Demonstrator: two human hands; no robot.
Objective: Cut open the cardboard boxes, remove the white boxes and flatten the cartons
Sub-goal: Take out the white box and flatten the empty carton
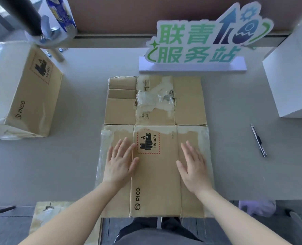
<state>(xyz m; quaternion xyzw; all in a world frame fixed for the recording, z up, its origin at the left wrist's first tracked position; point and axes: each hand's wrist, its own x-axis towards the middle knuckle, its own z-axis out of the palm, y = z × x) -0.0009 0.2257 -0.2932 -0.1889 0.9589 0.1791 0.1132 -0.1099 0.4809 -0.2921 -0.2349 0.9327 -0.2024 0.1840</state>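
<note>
A flattened brown PICO carton (pixel 157 181) lies in the middle of the grey table, its near edge hanging over the table front. My left hand (pixel 120 161) lies flat on its left part, fingers straight. My right hand (pixel 193 167) lies flat on its right part the same way. Torn clear tape (pixel 155 96) clings to the carton's far flaps. A second PICO carton (pixel 28 96), still box-shaped and wrapped in clear tape, stands at the left. A white box (pixel 291 82) stands at the right edge.
A slim utility knife (pixel 258 140) lies on the table right of the flat carton. A green and blue cut-out sign (pixel 199 43) stands behind it. A lamp base and pole (pixel 47 36) sit at the back left. Another flat cardboard piece (pixel 45 214) lies below the table front.
</note>
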